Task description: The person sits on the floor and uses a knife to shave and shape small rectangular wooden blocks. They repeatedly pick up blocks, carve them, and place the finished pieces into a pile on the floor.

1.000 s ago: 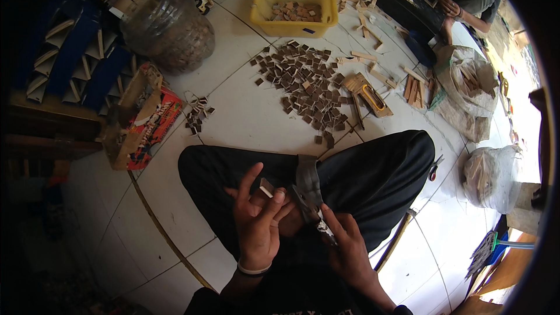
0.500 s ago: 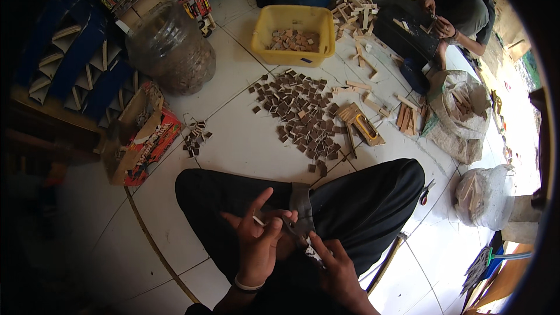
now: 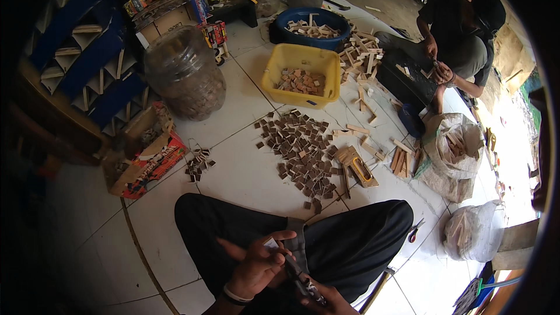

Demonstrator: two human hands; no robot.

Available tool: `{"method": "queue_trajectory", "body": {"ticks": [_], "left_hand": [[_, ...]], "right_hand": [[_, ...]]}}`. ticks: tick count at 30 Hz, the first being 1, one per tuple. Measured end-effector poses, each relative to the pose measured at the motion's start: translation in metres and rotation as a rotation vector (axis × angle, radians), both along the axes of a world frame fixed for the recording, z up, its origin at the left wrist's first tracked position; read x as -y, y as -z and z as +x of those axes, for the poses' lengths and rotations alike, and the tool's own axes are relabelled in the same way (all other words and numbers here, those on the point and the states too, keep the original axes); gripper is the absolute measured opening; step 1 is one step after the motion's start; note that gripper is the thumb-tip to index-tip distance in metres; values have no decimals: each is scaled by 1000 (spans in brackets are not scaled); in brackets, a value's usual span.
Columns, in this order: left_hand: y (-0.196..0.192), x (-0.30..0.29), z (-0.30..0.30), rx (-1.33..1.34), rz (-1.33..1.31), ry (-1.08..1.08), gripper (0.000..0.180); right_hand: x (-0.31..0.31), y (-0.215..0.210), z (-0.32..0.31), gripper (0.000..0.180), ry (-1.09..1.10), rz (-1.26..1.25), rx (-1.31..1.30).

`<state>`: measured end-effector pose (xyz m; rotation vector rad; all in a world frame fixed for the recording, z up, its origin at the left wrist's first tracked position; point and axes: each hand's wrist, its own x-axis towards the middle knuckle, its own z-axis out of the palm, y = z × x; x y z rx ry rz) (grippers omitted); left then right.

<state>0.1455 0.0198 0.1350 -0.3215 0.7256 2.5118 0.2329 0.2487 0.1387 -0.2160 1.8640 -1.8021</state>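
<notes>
My left hand [image 3: 255, 269] is over my lap, its fingers closed around a small flat piece with a pale face [image 3: 271, 244]. Lower and to the right, my right hand [image 3: 328, 300] grips a dark hand tool [image 3: 304, 283] that looks like pliers, with worn light patches on its handles. The tool's front end reaches to the fingers of my left hand; whether it bites on the piece is hidden. On the tiles beyond my legs lies a spread pile of small brown square pieces [image 3: 300, 151]. A smaller cluster of similar pieces [image 3: 199, 164] sits to its left.
A yellow tub [image 3: 269, 76] and a blue basin [image 3: 283, 23] hold wooden pieces. Left are a red carton [image 3: 154, 163] and a large clear plastic container [image 3: 184, 76]. A wooden block tool [image 3: 357, 166], sack [image 3: 449, 169] and scissors [image 3: 415, 232] lie right. A co-worker [image 3: 461, 41] sits at far right.
The view has tilted upward, so the scene sits lower in it. My left fingers have folded in closer around the small piece, and the tool has swung to a steeper slant.
</notes>
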Motion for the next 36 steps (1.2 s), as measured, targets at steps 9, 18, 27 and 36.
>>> {"method": "queue_trajectory", "body": {"ticks": [9,18,27,36], "left_hand": [[1,1,-18,-179,-195,-174,51],[-10,7,-21,-253,-319,-121,40],[-11,7,-22,-634,-645,-303,30],[-12,-3,-17,-723,-739,-292,28]], "right_hand": [[2,-21,-21,68,67,41,-97],[6,-23,-18,66,48,50,-1],[13,-33,-13,67,160,33,123],[22,-30,-12,67,143,-77,179]]}}
